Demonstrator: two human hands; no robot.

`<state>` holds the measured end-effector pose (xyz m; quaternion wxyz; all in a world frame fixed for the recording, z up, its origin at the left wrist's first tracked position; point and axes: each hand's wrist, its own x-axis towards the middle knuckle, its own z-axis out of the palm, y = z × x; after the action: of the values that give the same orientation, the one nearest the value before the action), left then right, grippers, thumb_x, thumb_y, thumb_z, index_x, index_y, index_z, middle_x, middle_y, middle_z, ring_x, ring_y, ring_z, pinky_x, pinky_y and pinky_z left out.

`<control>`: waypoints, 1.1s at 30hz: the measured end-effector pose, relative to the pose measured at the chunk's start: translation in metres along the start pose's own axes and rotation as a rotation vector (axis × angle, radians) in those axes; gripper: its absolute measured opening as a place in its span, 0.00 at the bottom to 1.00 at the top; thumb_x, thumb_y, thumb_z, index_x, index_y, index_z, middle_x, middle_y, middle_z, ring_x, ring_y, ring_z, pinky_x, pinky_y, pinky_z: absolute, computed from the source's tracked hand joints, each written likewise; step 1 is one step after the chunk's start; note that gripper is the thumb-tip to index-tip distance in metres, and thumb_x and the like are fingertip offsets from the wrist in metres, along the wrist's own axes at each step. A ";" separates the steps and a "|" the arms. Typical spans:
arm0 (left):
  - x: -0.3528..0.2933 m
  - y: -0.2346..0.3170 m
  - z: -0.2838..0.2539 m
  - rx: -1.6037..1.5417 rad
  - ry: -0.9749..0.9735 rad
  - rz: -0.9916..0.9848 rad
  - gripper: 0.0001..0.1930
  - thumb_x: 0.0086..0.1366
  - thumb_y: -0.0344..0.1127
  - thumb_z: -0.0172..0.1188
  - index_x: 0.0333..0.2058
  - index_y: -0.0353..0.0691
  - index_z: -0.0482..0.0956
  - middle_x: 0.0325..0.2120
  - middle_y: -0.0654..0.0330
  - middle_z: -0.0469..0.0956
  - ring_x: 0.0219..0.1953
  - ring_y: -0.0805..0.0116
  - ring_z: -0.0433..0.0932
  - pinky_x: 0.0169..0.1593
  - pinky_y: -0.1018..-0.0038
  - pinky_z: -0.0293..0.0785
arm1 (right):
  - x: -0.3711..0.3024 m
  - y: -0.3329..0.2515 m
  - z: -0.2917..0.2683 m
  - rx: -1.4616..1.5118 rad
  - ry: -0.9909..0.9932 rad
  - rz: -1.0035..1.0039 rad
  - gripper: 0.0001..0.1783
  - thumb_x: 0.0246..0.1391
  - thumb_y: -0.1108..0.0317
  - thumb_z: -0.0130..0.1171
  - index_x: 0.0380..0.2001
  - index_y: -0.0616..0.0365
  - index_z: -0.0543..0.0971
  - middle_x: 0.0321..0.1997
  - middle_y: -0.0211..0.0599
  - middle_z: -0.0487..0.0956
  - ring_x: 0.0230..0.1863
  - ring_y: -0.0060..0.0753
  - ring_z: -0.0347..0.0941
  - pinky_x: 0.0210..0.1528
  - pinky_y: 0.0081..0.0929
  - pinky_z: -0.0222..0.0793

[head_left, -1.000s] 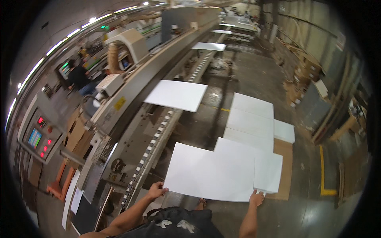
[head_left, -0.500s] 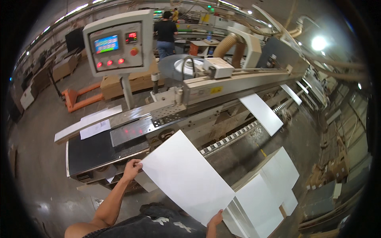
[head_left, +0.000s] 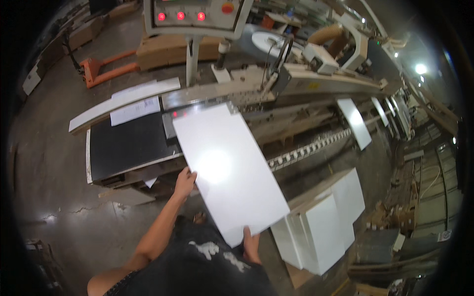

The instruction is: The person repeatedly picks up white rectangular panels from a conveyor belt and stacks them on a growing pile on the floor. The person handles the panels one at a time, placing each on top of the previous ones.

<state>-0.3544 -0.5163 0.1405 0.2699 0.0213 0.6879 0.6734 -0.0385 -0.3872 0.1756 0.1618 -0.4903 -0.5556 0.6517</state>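
A white rectangular panel slants across the middle, a bright glare on its face. My left hand grips its left long edge, fingers curled underneath. At the near short edge my right hand holds it with the thumb on top. The panel's far end overlaps the metal infeed plate of a long panel machine; whether it rests on the plate I cannot tell. Beside that end lies a black table surface with paper sheets behind it.
A stack of white panels stands at my right. Along the machine runs a roller track, with another white panel farther down. A control box on a post rises behind the table. An orange pallet jack stands at far left.
The panel has moved forward and turned, its far end now over the machine's infeed plate. Both hands went with it, the right one shifting left. My view has tilted downward.
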 end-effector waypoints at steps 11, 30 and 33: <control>0.021 0.036 0.019 -0.046 -0.040 -0.098 0.16 0.72 0.29 0.51 0.56 0.32 0.68 0.30 0.57 0.80 0.26 0.70 0.80 0.23 0.73 0.76 | 0.022 -0.036 0.044 -0.057 -0.014 0.153 0.24 0.66 0.62 0.52 0.57 0.67 0.63 0.35 0.46 0.78 0.19 0.32 0.75 0.14 0.27 0.72; 0.089 0.048 0.191 -0.082 -0.061 -0.068 0.11 0.70 0.27 0.52 0.49 0.32 0.74 0.27 0.63 0.71 0.21 0.73 0.72 0.18 0.74 0.67 | 0.150 -0.123 -0.081 -0.428 0.008 0.397 0.45 0.62 0.41 0.55 0.53 0.81 0.58 0.30 0.54 0.80 0.18 0.39 0.78 0.20 0.34 0.73; 0.104 0.045 0.220 -0.052 -0.076 -0.088 0.08 0.70 0.26 0.51 0.45 0.33 0.73 0.26 0.63 0.68 0.21 0.71 0.72 0.17 0.73 0.67 | 0.180 -0.090 -0.100 -0.419 0.038 0.369 0.46 0.61 0.39 0.55 0.52 0.81 0.57 0.27 0.53 0.80 0.19 0.41 0.79 0.20 0.35 0.74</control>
<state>-0.3697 -0.2696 0.1582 0.3257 0.0096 0.6598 0.6771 -0.0708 -0.1650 0.1823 -0.0541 -0.6183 -0.5763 0.5317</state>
